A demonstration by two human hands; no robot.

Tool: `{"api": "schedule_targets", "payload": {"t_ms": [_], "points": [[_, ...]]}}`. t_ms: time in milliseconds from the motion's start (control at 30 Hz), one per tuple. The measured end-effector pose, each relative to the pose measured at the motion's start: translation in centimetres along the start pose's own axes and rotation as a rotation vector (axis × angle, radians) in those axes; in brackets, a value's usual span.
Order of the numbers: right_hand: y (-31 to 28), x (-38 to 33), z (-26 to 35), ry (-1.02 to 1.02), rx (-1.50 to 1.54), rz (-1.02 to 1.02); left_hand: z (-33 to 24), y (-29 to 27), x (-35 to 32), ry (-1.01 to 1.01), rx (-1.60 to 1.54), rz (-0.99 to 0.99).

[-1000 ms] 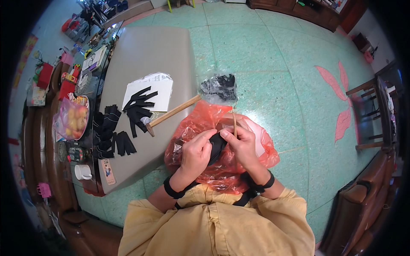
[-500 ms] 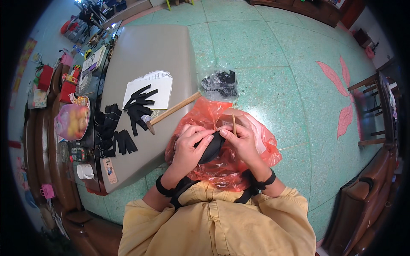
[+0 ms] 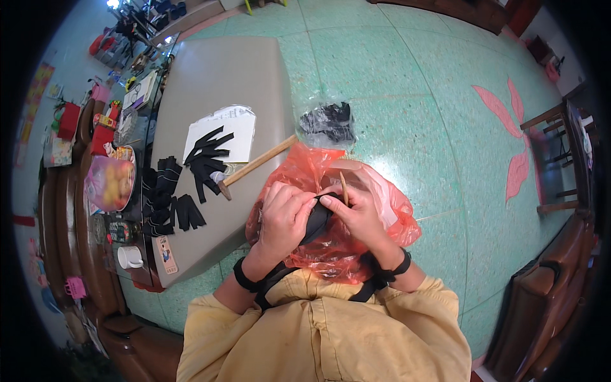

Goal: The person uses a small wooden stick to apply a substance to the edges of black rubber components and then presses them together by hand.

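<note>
Mid-frame, left hand [image 3: 283, 216] and right hand [image 3: 360, 211] pinch rounded black cloth [image 3: 317, 225] between fingertips over a translucent red plastic bag [image 3: 337, 254]; the right's slim, pointed wooden stick [image 3: 344, 189] could snag cloth if twisted.

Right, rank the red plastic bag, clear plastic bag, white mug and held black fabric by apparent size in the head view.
1. Red plastic bag
2. Clear plastic bag
3. White mug
Unranked: black fabric, partly hidden.
</note>
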State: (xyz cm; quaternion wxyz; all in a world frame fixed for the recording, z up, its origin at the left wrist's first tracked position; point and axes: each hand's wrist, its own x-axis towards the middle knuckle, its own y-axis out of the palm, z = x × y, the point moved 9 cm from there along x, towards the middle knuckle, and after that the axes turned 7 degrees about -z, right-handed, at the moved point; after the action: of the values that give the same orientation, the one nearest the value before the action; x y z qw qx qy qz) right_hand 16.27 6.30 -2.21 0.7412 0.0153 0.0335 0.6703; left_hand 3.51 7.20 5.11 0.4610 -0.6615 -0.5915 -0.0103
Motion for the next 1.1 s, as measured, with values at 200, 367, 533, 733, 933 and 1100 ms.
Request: {"api": "schedule_targets", "payload": {"t_ms": [200,367,533,733,933,1100], "points": [[-1.4,-0.1,1.9,-0.153,0.005,-0.036,0.9,-0.3,0.1,-0.139,-0.219,0.1],[-1.4,-0.1,2.3,-0.18,-0.027,-0.033,1.0,-0.4,0.1,-0.147,-0.243,0.107],[-1.1,-0.3,2.5,-0.158,-0.084,-0.045,0.6,-0.5,0.3,-0.028,-0.122,0.133],[-0.5,0.0,3.7,-0.241,-0.291,0.131,2.0,0.1,0.6,-0.199,-0.289,0.332],[0.9,-0.9,4.5,-0.373,-0.489,0.319,4.0,1.9,-1.8,-0.69,-0.913,0.291],[1.1,-1.0,6.2,-0.542,-0.421,0.184,3.2,1.6,-1.3,-0.669,-0.994,0.2]]}}
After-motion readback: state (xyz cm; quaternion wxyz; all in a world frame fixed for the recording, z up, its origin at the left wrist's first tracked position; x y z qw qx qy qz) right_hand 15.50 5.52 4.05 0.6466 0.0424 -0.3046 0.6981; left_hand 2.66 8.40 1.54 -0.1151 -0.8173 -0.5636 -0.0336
